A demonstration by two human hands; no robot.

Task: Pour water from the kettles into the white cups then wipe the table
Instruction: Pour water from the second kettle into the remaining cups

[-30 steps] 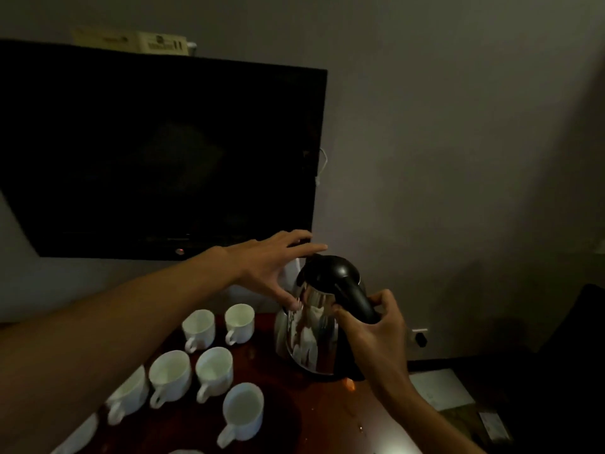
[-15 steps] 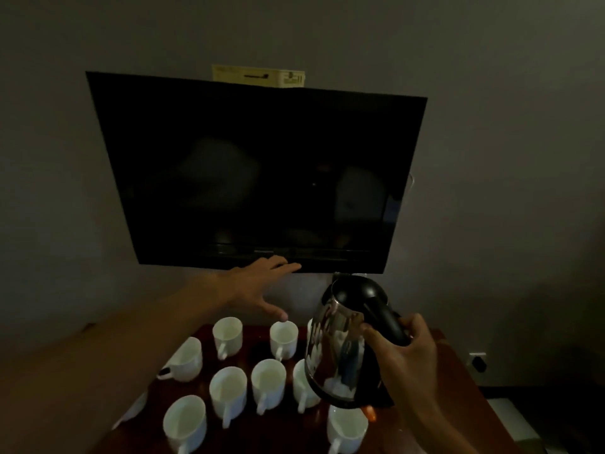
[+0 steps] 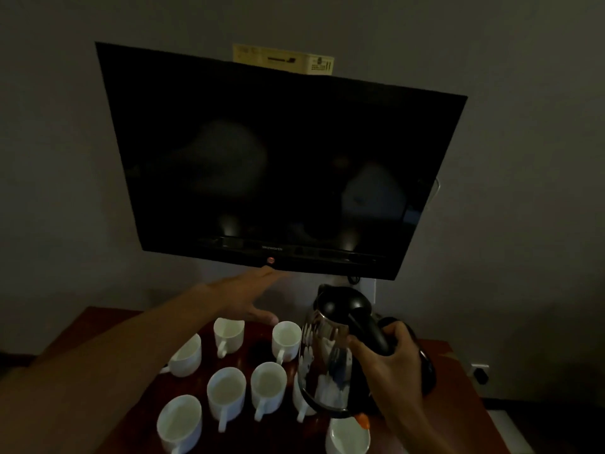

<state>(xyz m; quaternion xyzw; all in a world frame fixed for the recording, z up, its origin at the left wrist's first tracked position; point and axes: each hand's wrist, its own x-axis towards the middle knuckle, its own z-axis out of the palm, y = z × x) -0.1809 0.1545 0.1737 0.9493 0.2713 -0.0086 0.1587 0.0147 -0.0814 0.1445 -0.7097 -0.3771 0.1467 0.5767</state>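
Kettle [image 3: 322, 365] held above white cups [image 3: 226, 389] on worktop [image 3: 458, 381].
Right hand [image 3: 393, 368] wraps its fingers round the black handle [image 3: 370, 332]; left hand [image 3: 248, 293] fingers spread wide; television [image 3: 278, 158] bezel reads "Skyworth".

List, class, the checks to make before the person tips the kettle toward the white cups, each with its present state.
1. Grip: right hand holds the kettle by its handle: ok.
2. Kettle's lid closed: ok.
3. The left hand open, apart from the kettle: ok.
4. All white cups upright, mouths up: ok.
5. Kettle lined up over one cup: cannot tell.
6. Water in the kettle: cannot tell.
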